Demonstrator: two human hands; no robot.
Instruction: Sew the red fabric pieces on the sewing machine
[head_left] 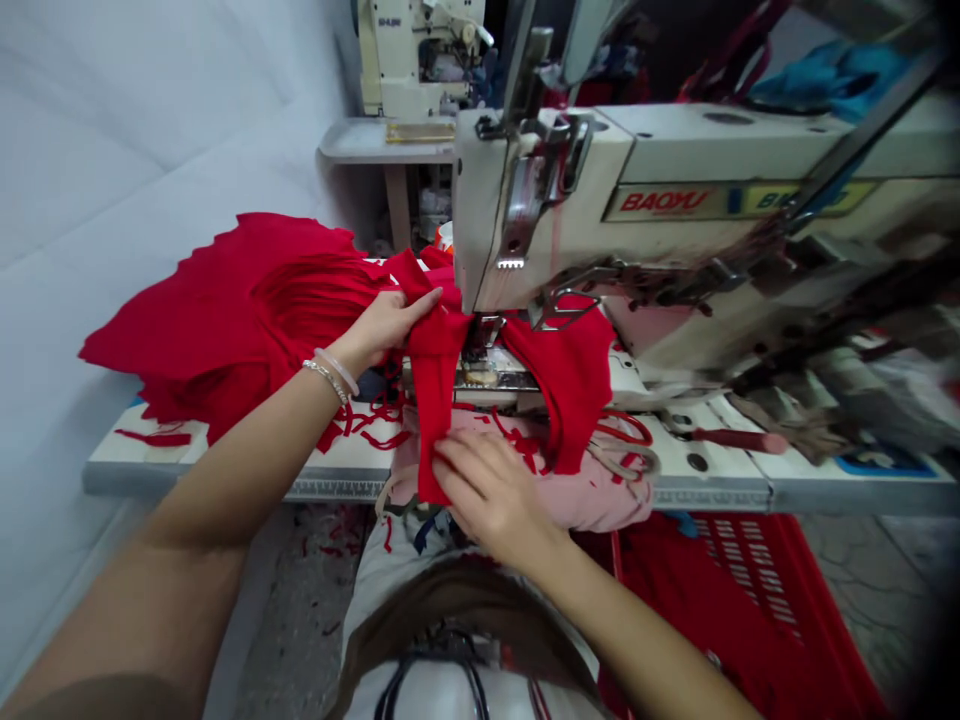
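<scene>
A red fabric piece (435, 365) with a long narrow strip stretches in front of the sewing machine's needle area (484, 340). My left hand (386, 322) grips its upper part, thumb lying over the cloth and the fingers partly hidden. At the lower end of the strip, my right hand (487, 490) holds the edge, fingertips pressed on the cloth. To the right of the presser foot, another curved red part (574, 385) lies across the machine bed; whether it joins the held strip is hidden. A large stack of red cut pieces (247, 310) rests left of my left hand.
The white sewing machine head (547, 220) overhangs the work. On the table are a pink cloth (592, 500) with red scraps, scissors (630, 430) and a red-handled tool (739, 440). A red basket (817, 600) stands below right. A second machine (409, 60) is behind.
</scene>
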